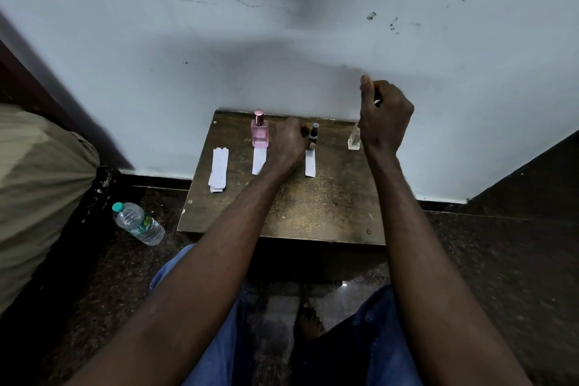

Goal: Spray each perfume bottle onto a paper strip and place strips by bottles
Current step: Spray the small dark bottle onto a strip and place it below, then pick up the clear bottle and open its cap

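Evidently the left hand (289,141) is reaching across the worn brown wooden bench (282,213) and curling its fingers (304,131) round the small dark perfume bottle with the grey cap (314,132), which is standing upright near the pale blue wall (156,72). I judge it is steadying or setting the bottle at the head of its strip. The right hand (385,113) is hovering above the bench, thumb sticking up and the other fingers curling tightly on a small white piece (377,102). Too little is showing to tell whether that is paper or a cap. Just behind that wrist the clear glass perfume bottle (353,138) is standing, partly hidden, with no strip showing before it, so it is probably awaiting its turn.

The square pink glass perfume bottle with the rose cap (259,131) is standing upright, left of the left hand. One white paper strip (259,160) is lying flat just in front of the pink bottle and a second white paper strip (310,163) just in front of the dark one, each pairing scent with source. Both are lying with their long axes running from the person toward the wall, far ends pointing at their bottles. The stack of spare white paper strips (218,171) is lying well to the left, lengthwise the same way, leaning slightly.
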